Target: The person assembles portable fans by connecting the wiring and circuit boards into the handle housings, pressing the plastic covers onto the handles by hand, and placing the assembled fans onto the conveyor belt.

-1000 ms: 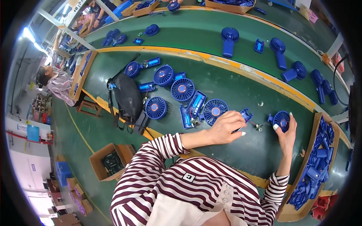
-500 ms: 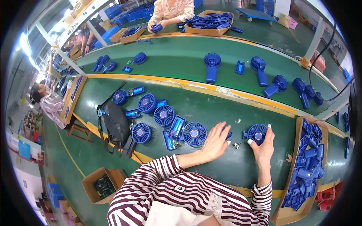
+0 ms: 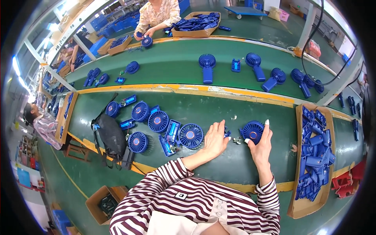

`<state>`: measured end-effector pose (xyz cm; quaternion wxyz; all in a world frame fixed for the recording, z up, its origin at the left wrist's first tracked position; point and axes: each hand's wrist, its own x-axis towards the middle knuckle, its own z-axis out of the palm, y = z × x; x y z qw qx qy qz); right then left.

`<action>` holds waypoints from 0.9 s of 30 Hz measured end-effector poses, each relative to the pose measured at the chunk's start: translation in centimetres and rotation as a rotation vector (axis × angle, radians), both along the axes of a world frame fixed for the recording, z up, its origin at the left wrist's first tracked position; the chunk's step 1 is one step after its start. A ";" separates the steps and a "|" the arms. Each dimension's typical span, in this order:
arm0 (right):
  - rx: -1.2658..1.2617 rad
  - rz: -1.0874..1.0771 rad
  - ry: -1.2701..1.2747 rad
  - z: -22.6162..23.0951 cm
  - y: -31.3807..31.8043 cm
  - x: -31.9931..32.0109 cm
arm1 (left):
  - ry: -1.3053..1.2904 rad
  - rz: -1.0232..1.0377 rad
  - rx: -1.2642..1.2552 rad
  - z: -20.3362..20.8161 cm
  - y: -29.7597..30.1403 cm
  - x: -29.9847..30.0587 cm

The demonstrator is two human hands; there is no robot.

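Observation:
My right hand (image 3: 260, 150) grips a round blue fan head (image 3: 253, 132) by its rim, thumb on the near side and fingers on the far side. Its ribbed cage faces up. To its left, my left hand (image 3: 214, 141) is curved, its thumb and fingers around a small dark blue part (image 3: 227, 132), mostly hidden. Between the hands sits a small circuit board (image 3: 237, 140). Just left of my left hand are a blue fan head (image 3: 190, 136) and opened blue handle shells (image 3: 172, 131) with bright blue batteries inside.
More fan heads (image 3: 138, 142) lie leftward beside a black mesh bag (image 3: 111, 133). A cardboard tray (image 3: 291, 203) of blue handle shells stands at right. Past the yellow-edged divider (image 3: 188, 89), a green belt (image 3: 168, 70) carries handheld fans (image 3: 207, 67). Across it, a person (image 3: 158, 17) handles blue parts.
The view has shifted, moving the table leftward in the picture. My right hand's fan head has tilted and moved slightly away from me. Across the belt, a fan head now shows at the person's hands.

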<state>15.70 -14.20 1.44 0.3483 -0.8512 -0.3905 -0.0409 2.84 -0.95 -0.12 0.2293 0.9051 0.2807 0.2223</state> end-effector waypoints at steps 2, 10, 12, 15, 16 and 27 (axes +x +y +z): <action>0.185 0.018 -0.019 -0.2 -0.1 0.2 | 0.033 0.020 -0.151 0.5 0.1 0.3; 0.631 -0.018 0.596 1.2 -1.0 -1.3 | -0.093 -0.031 -0.612 -1.1 0.4 -1.3; 0.701 0.004 0.625 1.2 -1.0 -1.3 | -0.111 -0.039 -0.859 -1.6 0.1 -1.6; 0.778 0.017 0.777 2.6 -0.9 -1.6 | -0.242 -0.057 -1.281 -1.4 -0.6 -1.7; 0.780 0.000 0.807 2.6 -1.0 -1.2 | -0.222 -0.140 -1.520 -0.2 -0.5 -1.5; 1.006 0.146 0.873 5.8 0.6 -0.8 | -0.354 -0.187 -1.908 1.7 -0.5 -1.9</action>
